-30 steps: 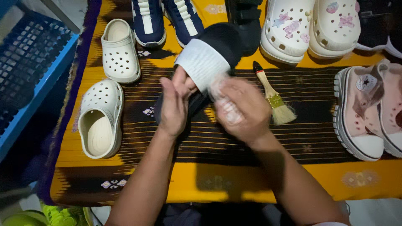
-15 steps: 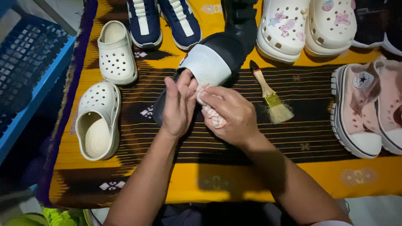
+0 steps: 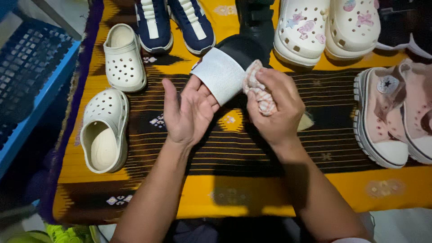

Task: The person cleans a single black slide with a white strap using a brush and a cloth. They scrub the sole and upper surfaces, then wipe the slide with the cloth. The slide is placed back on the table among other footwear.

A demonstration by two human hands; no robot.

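While resting over the yellow and dark woven cloth (image 3: 234, 198) on the tabletop, left hand (image 3: 189, 112) spread open, palm up, fingertips against the white mesh side of a black slipper (image 3: 222, 74). Right hand (image 3: 274, 110) closed around a crumpled pale rag (image 3: 258, 90), pressed to the slipper's edge. Off left, two cream clogs (image 3: 105, 130). Off right, pink sneakers (image 3: 391, 112). Farther back, navy shoes (image 3: 173, 22) and white clogs with charms (image 3: 324, 27).
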